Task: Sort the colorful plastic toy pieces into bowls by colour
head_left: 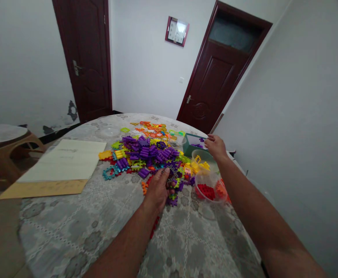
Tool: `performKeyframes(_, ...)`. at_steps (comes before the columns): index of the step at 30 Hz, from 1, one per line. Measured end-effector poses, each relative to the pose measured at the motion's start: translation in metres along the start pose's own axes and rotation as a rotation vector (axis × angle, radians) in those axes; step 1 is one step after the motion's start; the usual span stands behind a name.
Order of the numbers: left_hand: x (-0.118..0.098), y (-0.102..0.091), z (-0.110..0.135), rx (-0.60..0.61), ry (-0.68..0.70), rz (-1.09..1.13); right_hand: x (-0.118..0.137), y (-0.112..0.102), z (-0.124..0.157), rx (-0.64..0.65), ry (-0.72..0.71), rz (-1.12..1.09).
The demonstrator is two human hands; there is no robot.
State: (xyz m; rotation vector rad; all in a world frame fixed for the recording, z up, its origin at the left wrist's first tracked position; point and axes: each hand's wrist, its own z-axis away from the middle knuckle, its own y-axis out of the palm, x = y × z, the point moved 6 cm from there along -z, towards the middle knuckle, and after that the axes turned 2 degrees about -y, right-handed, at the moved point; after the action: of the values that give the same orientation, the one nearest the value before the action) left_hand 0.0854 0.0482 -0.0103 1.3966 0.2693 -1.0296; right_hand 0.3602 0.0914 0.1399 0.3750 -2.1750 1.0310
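My left hand [158, 190] is at the near edge of the pile, closed around a purple interlocking plastic piece [173, 169], its thumb on top. More purple pieces [146, 150] are heaped just beyond it. My right hand [216, 146] is over the right side of a green box [188, 145], fingers pinched together. A small purple piece [201, 139] shows right beside those fingertips; whether they grip it is unclear. Another purple piece [196, 146] lies inside the box.
Clear tubs hold yellow pieces [199, 165] and red pieces [206, 191]; orange pieces [221, 188] are beside them. Orange pieces [151, 130] lie at the back of the patterned tablecloth [105, 231]. Papers [67, 160] lie at left. A stool [5, 135] stands beyond the table.
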Motion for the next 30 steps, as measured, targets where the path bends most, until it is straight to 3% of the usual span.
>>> performKeyframes(3, -0.001, 0.0, 0.001, -0.008, 0.006, -0.004, 0.01, 0.014, 0.036, 0.134, -0.025, -0.027)
performKeyframes(7, -0.002, 0.002, 0.002, 0.005, 0.017, -0.031, 0.042, 0.041, 0.11, 0.422, -0.202, -0.033)
performKeyframes(11, -0.003, 0.004, 0.002, 0.026, 0.027, -0.066, 0.061, 0.053, 0.158, 0.468, -0.234, -0.045)
performKeyframes(16, -0.006, 0.006, 0.003, 0.028, 0.03, -0.144, 0.05, 0.057, 0.164, 0.397, -0.141, -0.091)
performKeyframes(20, -0.005, 0.01, 0.005, 0.044, 0.002, -0.175, 0.031, 0.057, 0.165, 0.398, 0.004, -0.182)
performKeyframes(24, -0.002, 0.013, 0.009, 0.041, -0.037, -0.177, 0.023, 0.053, 0.173, 0.388, 0.055, -0.266)
performKeyframes(30, 0.003, 0.01, 0.008, 0.05, -0.09, -0.12, 0.023, 0.047, 0.173, 0.512, 0.102, -0.355)
